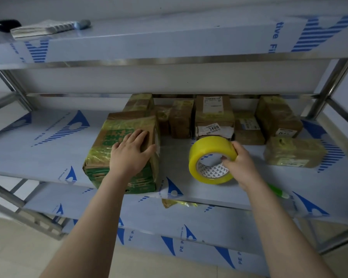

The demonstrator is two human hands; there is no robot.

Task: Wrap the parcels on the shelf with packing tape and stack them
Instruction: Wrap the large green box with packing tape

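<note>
In the head view my left hand (pixel 129 155) lies flat, fingers straight, on the big parcel (pixel 107 141); just right of that parcel my right hand (pixel 240 164) grips the tape roll (pixel 208 149), thumb inside its core; wrapping seems about to begin, so next I need the tape's free end stuck onto it.

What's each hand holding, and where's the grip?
Right hand: yellow tape roll, grip on its right rim. Left hand: flat on front parcel, holding nothing.

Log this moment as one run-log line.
left hand: flat on large parcel | right hand: gripping yellow tape roll | roll: upright, right of parcel, not touching it
</note>
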